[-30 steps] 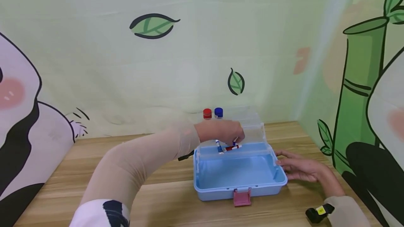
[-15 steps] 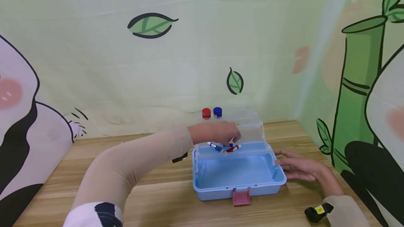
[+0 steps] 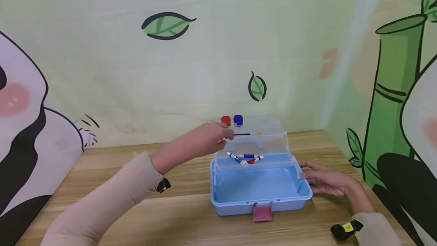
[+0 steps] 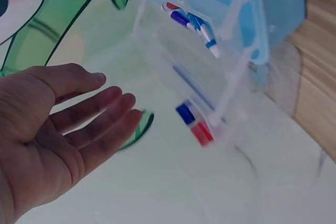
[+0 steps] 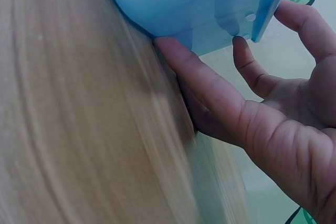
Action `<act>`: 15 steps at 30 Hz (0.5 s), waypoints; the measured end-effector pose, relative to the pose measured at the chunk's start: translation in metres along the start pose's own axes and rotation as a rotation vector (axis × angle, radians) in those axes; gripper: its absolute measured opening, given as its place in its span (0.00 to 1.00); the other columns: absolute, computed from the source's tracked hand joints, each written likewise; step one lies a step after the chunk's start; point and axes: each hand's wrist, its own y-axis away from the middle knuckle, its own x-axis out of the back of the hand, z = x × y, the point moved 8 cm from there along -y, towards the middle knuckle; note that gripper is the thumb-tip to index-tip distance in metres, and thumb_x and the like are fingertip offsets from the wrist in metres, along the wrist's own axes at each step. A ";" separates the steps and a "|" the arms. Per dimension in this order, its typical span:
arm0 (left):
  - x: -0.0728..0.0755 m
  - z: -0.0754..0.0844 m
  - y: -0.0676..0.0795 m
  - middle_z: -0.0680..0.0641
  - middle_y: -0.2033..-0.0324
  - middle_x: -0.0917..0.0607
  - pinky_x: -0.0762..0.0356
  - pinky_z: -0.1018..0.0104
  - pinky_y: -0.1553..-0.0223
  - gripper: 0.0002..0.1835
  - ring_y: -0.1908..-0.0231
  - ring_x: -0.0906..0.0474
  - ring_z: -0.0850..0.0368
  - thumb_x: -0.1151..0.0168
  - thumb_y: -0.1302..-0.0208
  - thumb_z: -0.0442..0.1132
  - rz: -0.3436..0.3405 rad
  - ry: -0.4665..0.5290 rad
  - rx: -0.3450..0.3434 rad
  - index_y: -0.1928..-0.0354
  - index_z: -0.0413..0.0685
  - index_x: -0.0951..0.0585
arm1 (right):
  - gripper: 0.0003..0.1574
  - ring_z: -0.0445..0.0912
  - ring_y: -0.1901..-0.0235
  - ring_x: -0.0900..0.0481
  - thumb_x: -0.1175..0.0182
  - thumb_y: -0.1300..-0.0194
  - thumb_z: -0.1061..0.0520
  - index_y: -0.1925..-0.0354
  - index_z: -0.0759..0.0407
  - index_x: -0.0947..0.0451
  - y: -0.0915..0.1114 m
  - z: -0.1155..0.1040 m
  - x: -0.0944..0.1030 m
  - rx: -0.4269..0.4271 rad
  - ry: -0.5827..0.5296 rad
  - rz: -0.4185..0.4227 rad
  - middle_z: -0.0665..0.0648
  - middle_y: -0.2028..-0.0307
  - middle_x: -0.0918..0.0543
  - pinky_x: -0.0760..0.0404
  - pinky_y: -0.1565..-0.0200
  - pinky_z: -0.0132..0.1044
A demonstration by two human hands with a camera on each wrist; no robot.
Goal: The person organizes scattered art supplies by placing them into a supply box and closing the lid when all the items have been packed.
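the box is coloured pale blue, its latch pink, the jars red and blue. the pens are marked blue, purple and red on white. the brush seems tinted dark blue. the table is streaked brown.

Your left grip hides part of the red jar and the left end of the paintbrush. The blue jar bears a label too small for you to read. Where the markers overlap, you see the red one only in part. Your right wrist view cuts off the blue box, and the bench blurs there. The near edge crops both your sleeves.
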 end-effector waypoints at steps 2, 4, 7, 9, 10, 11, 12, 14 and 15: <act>0.003 -0.009 0.020 0.45 0.52 0.12 0.16 0.65 0.53 0.13 0.52 0.15 0.51 0.33 0.34 0.31 0.037 0.021 0.039 0.48 0.45 0.14 | 0.42 0.55 0.40 0.24 0.48 0.22 0.56 0.25 0.68 0.60 -0.001 0.000 -0.001 -0.003 0.017 0.003 0.77 0.31 0.40 0.21 0.42 0.57; 0.005 -0.018 0.040 0.44 0.53 0.12 0.15 0.63 0.54 0.12 0.54 0.14 0.50 0.33 0.35 0.29 0.084 0.032 0.059 0.50 0.44 0.14 | 0.42 0.55 0.39 0.25 0.49 0.22 0.56 0.25 0.69 0.60 -0.001 -0.001 -0.001 -0.002 0.026 0.004 0.77 0.30 0.41 0.21 0.42 0.57; 0.006 -0.032 0.069 0.44 0.55 0.13 0.15 0.61 0.55 0.11 0.57 0.14 0.49 0.33 0.37 0.27 0.174 0.034 0.087 0.53 0.41 0.14 | 0.40 0.54 0.40 0.24 0.49 0.22 0.56 0.25 0.67 0.58 0.000 -0.001 0.000 -0.006 0.016 0.009 0.74 0.32 0.37 0.21 0.42 0.57; 0.005 -0.044 0.089 0.43 0.57 0.13 0.15 0.59 0.57 0.11 0.58 0.14 0.48 0.33 0.39 0.25 0.232 0.041 0.099 0.54 0.40 0.15 | 0.39 0.54 0.40 0.24 0.49 0.22 0.56 0.26 0.66 0.57 0.000 -0.001 0.001 -0.006 0.007 0.006 0.70 0.34 0.34 0.21 0.43 0.57; 0.004 -0.050 0.099 0.43 0.57 0.13 0.15 0.58 0.57 0.11 0.58 0.14 0.47 0.32 0.39 0.24 0.257 0.045 0.110 0.55 0.39 0.15 | 0.38 0.54 0.41 0.23 0.49 0.22 0.56 0.26 0.66 0.56 0.000 0.000 0.001 -0.006 0.003 0.003 0.68 0.35 0.32 0.21 0.43 0.57; 0.003 -0.057 0.109 0.42 0.57 0.13 0.15 0.57 0.58 0.12 0.58 0.14 0.46 0.32 0.40 0.24 0.275 0.051 0.128 0.55 0.39 0.15 | 0.38 0.54 0.41 0.23 0.49 0.22 0.56 0.26 0.65 0.55 0.000 0.000 0.001 -0.006 -0.002 0.001 0.67 0.36 0.31 0.21 0.43 0.57; 0.001 -0.064 0.119 0.42 0.57 0.13 0.15 0.55 0.58 0.12 0.58 0.14 0.45 0.32 0.41 0.23 0.292 0.055 0.143 0.55 0.38 0.15 | 0.37 0.54 0.41 0.23 0.49 0.22 0.57 0.26 0.65 0.55 0.000 0.001 0.001 -0.004 -0.007 -0.002 0.66 0.36 0.31 0.21 0.43 0.57; -0.002 -0.078 0.138 0.41 0.56 0.13 0.16 0.53 0.58 0.14 0.56 0.15 0.43 0.31 0.42 0.23 0.321 0.065 0.174 0.53 0.37 0.16 | 0.36 0.54 0.41 0.23 0.49 0.22 0.57 0.27 0.64 0.54 -0.001 0.001 0.000 -0.001 -0.018 -0.012 0.64 0.37 0.29 0.21 0.42 0.57; -0.004 -0.084 0.146 0.40 0.55 0.14 0.16 0.51 0.57 0.15 0.55 0.15 0.42 0.31 0.42 0.23 0.329 0.070 0.199 0.52 0.37 0.17 | 0.35 0.54 0.41 0.23 0.49 0.22 0.57 0.27 0.64 0.54 -0.001 0.002 0.000 0.001 -0.022 -0.017 0.64 0.38 0.29 0.21 0.42 0.57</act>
